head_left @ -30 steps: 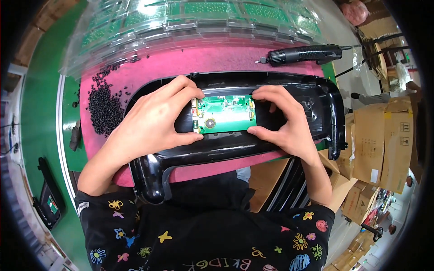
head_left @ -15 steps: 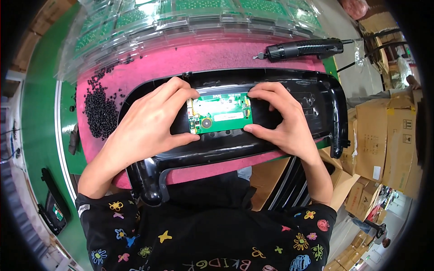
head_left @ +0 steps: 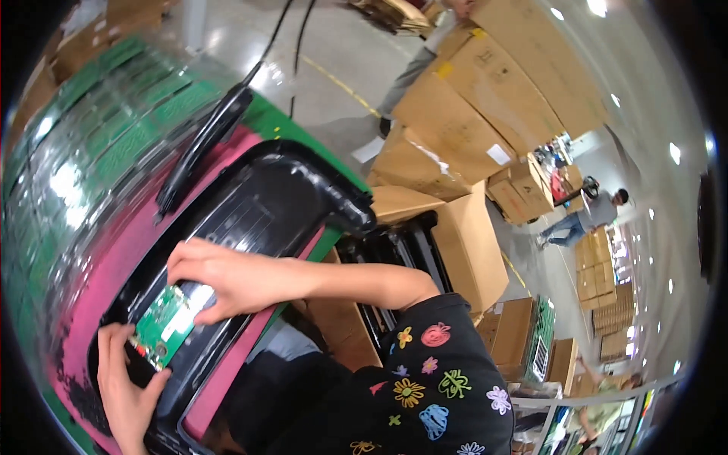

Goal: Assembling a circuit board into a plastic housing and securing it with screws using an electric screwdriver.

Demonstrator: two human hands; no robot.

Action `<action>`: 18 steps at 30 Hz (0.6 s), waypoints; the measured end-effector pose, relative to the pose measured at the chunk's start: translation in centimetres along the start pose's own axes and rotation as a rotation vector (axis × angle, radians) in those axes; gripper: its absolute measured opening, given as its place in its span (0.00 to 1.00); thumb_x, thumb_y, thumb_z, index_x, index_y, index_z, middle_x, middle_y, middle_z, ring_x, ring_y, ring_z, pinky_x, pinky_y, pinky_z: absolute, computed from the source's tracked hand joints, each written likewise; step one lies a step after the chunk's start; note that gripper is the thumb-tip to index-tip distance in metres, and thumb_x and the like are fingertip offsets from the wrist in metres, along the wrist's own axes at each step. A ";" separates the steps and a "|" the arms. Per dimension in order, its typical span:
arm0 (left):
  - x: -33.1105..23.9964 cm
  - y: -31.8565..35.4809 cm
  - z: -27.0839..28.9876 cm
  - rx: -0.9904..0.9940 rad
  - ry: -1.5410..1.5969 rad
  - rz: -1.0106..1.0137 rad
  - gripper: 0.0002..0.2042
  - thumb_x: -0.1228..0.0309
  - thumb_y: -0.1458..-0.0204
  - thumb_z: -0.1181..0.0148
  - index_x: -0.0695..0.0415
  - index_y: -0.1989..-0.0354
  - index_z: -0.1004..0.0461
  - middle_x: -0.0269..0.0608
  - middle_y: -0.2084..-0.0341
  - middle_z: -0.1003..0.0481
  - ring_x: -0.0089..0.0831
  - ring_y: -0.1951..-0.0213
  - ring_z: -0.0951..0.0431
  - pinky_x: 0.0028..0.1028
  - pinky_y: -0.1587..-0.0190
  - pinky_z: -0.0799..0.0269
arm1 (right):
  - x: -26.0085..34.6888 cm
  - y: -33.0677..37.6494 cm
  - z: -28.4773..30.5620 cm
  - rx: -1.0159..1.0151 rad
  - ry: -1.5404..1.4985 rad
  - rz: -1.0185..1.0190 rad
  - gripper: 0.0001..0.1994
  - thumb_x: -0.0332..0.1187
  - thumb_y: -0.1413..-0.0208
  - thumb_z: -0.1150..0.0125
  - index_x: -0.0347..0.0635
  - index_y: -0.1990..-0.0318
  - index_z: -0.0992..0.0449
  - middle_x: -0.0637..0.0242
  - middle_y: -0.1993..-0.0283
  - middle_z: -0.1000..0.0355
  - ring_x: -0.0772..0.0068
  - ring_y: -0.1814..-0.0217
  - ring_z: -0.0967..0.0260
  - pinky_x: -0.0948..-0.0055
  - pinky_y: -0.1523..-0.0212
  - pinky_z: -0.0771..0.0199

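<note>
A green circuit board (head_left: 161, 324) lies between my two hands, over the hollow of a glossy black plastic housing (head_left: 254, 201). My left hand (head_left: 125, 383) grips the board's near-left end, thumb on one edge and fingers on the other. The opposite end is pinched in the same way by my right hand (head_left: 227, 282). Whether the board rests on the housing or is held just above it, I cannot tell. Under the housing is a pink mat (head_left: 97, 307).
A black electric screwdriver (head_left: 199, 152) lies beyond the housing, beside clear plastic trays (head_left: 98, 144) of green boards. Small black screws (head_left: 80, 390) are heaped at left. An open carton (head_left: 470, 254) with black parts stands right of the bench. Other people stand farther off.
My view has swung to the right and tilted, so the bench now sits at the left and more of the workshop shows. Both hands still hold the circuit board over the housing.
</note>
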State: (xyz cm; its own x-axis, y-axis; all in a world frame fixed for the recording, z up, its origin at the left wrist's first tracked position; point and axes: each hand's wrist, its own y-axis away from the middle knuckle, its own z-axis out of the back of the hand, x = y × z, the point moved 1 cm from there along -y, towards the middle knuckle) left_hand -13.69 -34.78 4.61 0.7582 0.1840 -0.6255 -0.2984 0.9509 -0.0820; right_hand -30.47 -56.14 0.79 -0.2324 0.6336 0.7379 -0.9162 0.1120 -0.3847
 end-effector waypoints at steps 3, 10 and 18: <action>0.0 0.4 0.1 0.006 -0.009 -0.041 0.33 0.78 0.74 0.31 0.63 0.51 0.33 0.43 0.56 0.36 0.36 0.66 0.37 0.29 0.61 0.36 | 0.2 0.5 -0.7 -0.022 -0.026 -0.007 0.28 0.30 0.62 0.26 0.33 0.51 0.31 0.55 0.49 0.36 0.53 0.43 0.38 0.64 0.41 0.36; -0.3 0.6 -0.3 0.016 -0.034 -0.079 0.34 0.79 0.74 0.32 0.61 0.50 0.34 0.43 0.56 0.36 0.36 0.66 0.38 0.30 0.59 0.37 | 0.3 0.9 -0.6 -0.035 0.019 0.040 0.28 0.31 0.62 0.25 0.32 0.52 0.32 0.54 0.49 0.36 0.52 0.44 0.38 0.63 0.42 0.35; -0.5 1.1 0.8 0.043 -0.048 0.030 0.33 0.78 0.71 0.29 0.61 0.49 0.32 0.47 0.53 0.33 0.42 0.60 0.29 0.31 0.60 0.32 | 0.0 0.3 -1.2 -0.053 -0.031 0.132 0.30 0.32 0.60 0.26 0.33 0.48 0.33 0.52 0.48 0.37 0.50 0.43 0.38 0.64 0.42 0.36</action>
State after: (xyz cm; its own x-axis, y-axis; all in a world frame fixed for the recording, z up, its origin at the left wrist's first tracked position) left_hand -13.93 -33.63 5.42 0.7764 0.2231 -0.5894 -0.2969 0.9544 -0.0299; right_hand -30.38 -55.24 -0.01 -0.3608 0.6213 0.6955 -0.8587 0.0695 -0.5077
